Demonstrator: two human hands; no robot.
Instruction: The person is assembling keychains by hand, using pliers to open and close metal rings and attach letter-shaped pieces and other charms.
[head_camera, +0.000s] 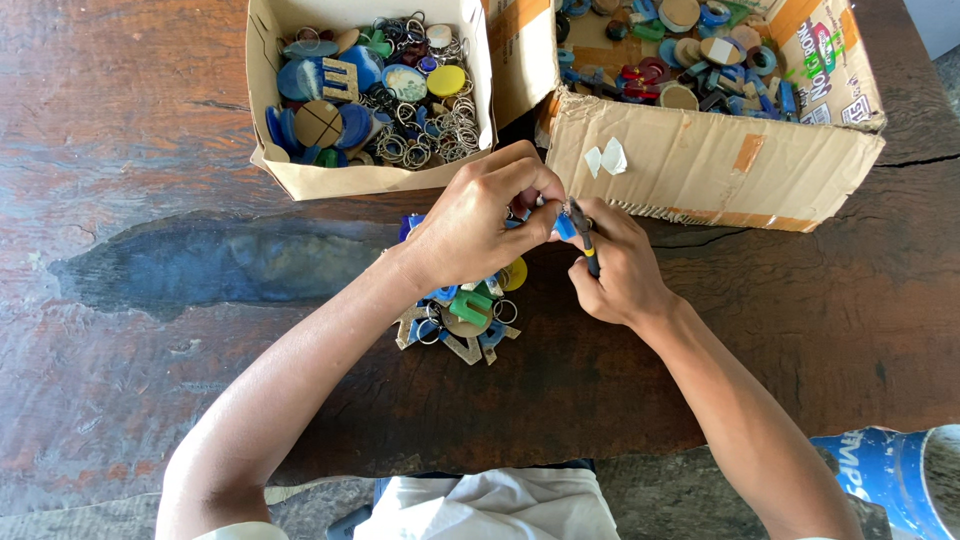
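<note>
My left hand (480, 222) pinches a small blue keychain piece (565, 227) between thumb and fingers, just in front of two cardboard boxes. My right hand (620, 270) grips a small dark-handled tool (585, 238) whose tip meets the blue piece. Under and beside my left wrist a pile of finished keychains (468, 318) lies on the wooden table (150, 150): green, blue, yellow and tan shapes with metal rings.
A small open box (300, 178) at the back holds coloured tags and many metal key rings (440, 130). A larger torn cardboard box (700, 165) to the right holds more coloured pieces. A blue and white container (890, 478) sits at the lower right.
</note>
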